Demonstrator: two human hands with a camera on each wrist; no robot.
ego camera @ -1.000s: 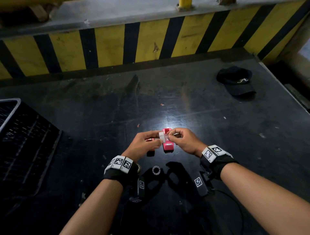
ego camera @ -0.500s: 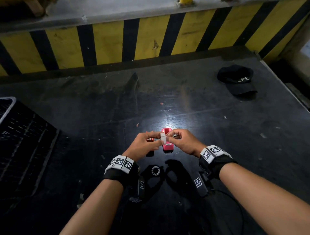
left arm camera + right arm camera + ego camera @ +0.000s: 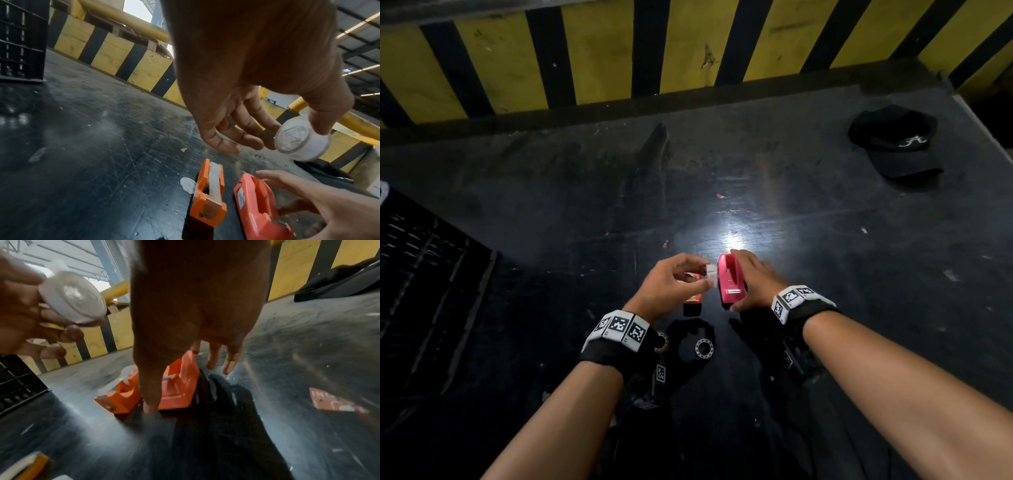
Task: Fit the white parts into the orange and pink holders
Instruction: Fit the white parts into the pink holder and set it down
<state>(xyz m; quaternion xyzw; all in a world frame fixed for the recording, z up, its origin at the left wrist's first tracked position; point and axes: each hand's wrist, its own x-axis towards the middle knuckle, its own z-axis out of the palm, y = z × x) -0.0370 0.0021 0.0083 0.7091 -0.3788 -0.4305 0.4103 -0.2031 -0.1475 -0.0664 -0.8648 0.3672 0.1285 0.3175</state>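
My left hand point(image 3: 681, 281) pinches a white round part point(image 3: 710, 274) between thumb and fingertips, lifted above the table; the left wrist view shows the white part point(image 3: 302, 139) clearly. The pink holder point(image 3: 731, 284) stands on the table just right of it. My right hand point(image 3: 753, 281) is spread over the pink holder point(image 3: 180, 386), thumb down at its near end, straight fingers past its far end. The orange holder point(image 3: 207, 199) stands left of the pink holder point(image 3: 259, 207) with a white strip in its slot. From the head view my left hand mostly hides the orange holder point(image 3: 693, 299).
A metal bearing ring point(image 3: 703, 348) and a small roll point(image 3: 661, 342) lie near my left wrist. A black crate point(image 3: 421, 274) stands at the left, a black cap point(image 3: 893, 140) at the far right. A yellow-and-black barrier point(image 3: 688, 51) bounds the dark table behind.
My right hand has let go of the white part and dropped onto the pink holder. My left hand keeps the white part and has drawn it slightly left.
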